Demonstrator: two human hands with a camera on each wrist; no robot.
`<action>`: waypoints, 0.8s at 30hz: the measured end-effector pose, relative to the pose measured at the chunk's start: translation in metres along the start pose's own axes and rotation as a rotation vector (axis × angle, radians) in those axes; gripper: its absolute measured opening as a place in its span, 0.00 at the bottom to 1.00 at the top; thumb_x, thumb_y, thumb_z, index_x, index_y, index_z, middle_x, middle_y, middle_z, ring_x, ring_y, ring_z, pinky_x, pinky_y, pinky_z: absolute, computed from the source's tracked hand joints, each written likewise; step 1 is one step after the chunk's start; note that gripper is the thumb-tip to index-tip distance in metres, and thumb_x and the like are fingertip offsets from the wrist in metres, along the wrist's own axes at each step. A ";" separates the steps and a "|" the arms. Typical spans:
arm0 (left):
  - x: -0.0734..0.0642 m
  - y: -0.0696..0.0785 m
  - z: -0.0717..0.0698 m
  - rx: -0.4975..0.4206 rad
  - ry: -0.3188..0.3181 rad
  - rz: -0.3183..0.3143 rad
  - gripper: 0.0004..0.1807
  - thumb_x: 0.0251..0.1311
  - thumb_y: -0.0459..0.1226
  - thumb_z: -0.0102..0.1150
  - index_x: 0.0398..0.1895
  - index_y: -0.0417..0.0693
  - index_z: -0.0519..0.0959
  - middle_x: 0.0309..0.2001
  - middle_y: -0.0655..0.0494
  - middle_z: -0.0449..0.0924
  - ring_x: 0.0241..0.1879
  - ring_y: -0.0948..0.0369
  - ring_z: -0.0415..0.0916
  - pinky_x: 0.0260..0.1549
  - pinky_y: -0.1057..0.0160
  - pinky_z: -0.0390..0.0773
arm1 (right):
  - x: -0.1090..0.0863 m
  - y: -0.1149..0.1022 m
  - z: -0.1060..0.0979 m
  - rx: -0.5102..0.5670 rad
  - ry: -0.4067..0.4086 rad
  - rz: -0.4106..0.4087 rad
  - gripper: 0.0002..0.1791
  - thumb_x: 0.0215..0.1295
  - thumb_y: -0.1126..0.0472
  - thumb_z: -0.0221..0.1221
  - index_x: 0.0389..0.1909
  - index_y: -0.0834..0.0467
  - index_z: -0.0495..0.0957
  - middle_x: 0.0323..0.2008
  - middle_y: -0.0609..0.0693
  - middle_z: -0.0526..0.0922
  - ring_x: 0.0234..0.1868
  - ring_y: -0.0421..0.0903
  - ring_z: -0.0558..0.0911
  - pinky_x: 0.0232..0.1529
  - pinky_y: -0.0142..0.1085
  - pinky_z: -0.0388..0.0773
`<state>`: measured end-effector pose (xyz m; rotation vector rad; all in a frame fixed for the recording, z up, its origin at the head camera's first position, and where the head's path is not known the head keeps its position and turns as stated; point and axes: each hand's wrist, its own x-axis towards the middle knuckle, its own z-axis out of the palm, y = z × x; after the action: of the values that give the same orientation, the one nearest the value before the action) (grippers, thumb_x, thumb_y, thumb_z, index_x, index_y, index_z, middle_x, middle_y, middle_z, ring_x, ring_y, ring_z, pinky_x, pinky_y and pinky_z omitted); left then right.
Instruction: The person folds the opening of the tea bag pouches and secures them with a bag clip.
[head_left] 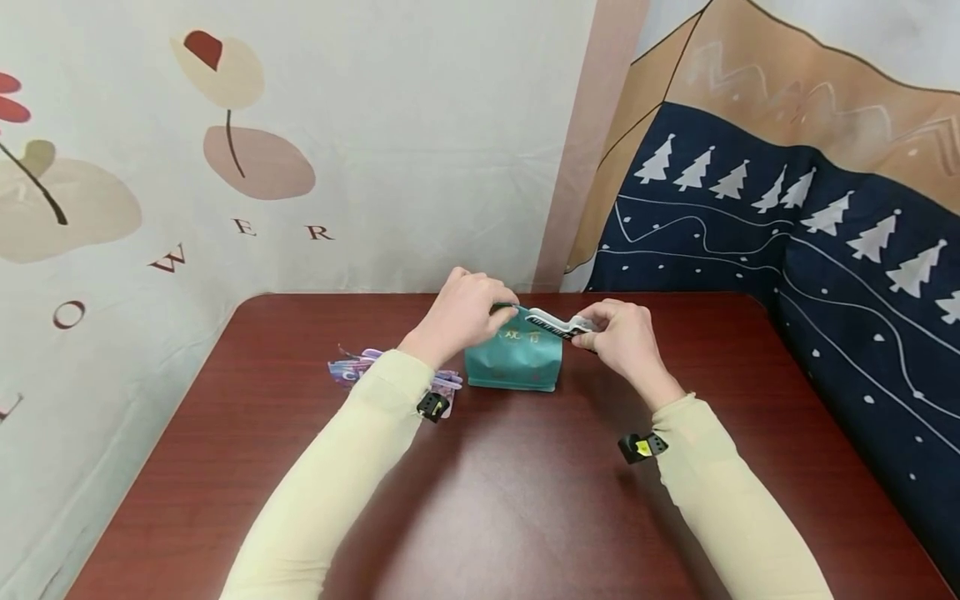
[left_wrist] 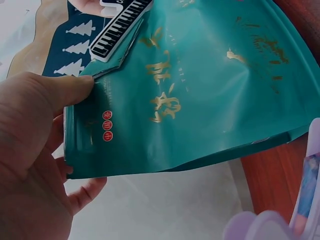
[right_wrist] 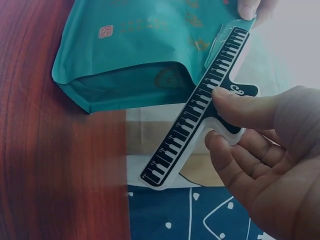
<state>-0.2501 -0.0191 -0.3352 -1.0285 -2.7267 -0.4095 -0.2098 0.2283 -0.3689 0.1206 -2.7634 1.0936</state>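
A teal foil pouch (head_left: 513, 367) with gold lettering stands upright on the table. My left hand (head_left: 467, 308) pinches its top edge, thumb on the printed face and fingers behind. Part of that edge is folded over, as the left wrist view shows. Between thumb and fingers, my right hand (head_left: 624, 337) holds a sealing clip (right_wrist: 185, 125) with a black-and-white piano-key pattern, gripping it by its tab. The long bar of the clip slants across the pouch's top corner and overlaps the folded edge there, with its lower end sticking out past the pouch.
Just left of the pouch, partly behind my left forearm, lies a pile of purple patterned items (head_left: 348, 369). One of them, a lilac-edged piece (left_wrist: 311, 175), shows close up in the left wrist view. Printed cloth (head_left: 420, 150) hangs behind the reddish-brown table (head_left: 247, 433).
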 end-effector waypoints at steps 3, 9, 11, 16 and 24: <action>-0.001 0.000 0.001 0.000 0.027 0.007 0.09 0.70 0.41 0.64 0.46 0.56 0.91 0.43 0.59 0.90 0.44 0.55 0.83 0.53 0.50 0.69 | 0.001 0.000 0.000 -0.002 0.004 -0.010 0.12 0.55 0.69 0.75 0.41 0.60 0.90 0.36 0.56 0.88 0.38 0.54 0.81 0.38 0.42 0.75; -0.002 0.003 0.001 0.002 0.035 0.009 0.09 0.71 0.42 0.63 0.46 0.55 0.91 0.44 0.59 0.90 0.44 0.55 0.83 0.52 0.51 0.69 | 0.003 -0.003 0.001 -0.004 0.014 -0.025 0.12 0.54 0.70 0.75 0.40 0.60 0.90 0.35 0.56 0.88 0.37 0.54 0.80 0.38 0.42 0.74; -0.002 0.003 0.002 0.001 0.029 0.004 0.09 0.71 0.42 0.63 0.47 0.55 0.91 0.44 0.59 0.90 0.44 0.55 0.83 0.52 0.51 0.69 | 0.003 -0.004 0.002 0.000 0.012 -0.025 0.12 0.54 0.70 0.75 0.41 0.60 0.90 0.35 0.56 0.87 0.38 0.54 0.80 0.38 0.42 0.74; -0.002 0.001 0.001 -0.012 0.007 -0.019 0.10 0.70 0.43 0.64 0.48 0.55 0.90 0.45 0.59 0.89 0.46 0.55 0.82 0.53 0.51 0.69 | 0.004 -0.006 0.003 0.003 0.008 -0.027 0.12 0.55 0.71 0.75 0.41 0.60 0.90 0.36 0.56 0.88 0.38 0.54 0.80 0.38 0.42 0.74; -0.005 -0.004 -0.005 -0.067 0.013 -0.073 0.04 0.66 0.38 0.69 0.39 0.50 0.89 0.38 0.57 0.89 0.38 0.55 0.83 0.46 0.52 0.78 | 0.003 -0.006 0.003 0.001 -0.002 -0.014 0.12 0.56 0.70 0.74 0.42 0.60 0.90 0.38 0.57 0.88 0.39 0.55 0.80 0.39 0.43 0.75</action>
<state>-0.2491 -0.0268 -0.3324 -0.9414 -2.7624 -0.5207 -0.2125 0.2220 -0.3662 0.1415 -2.7598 1.0922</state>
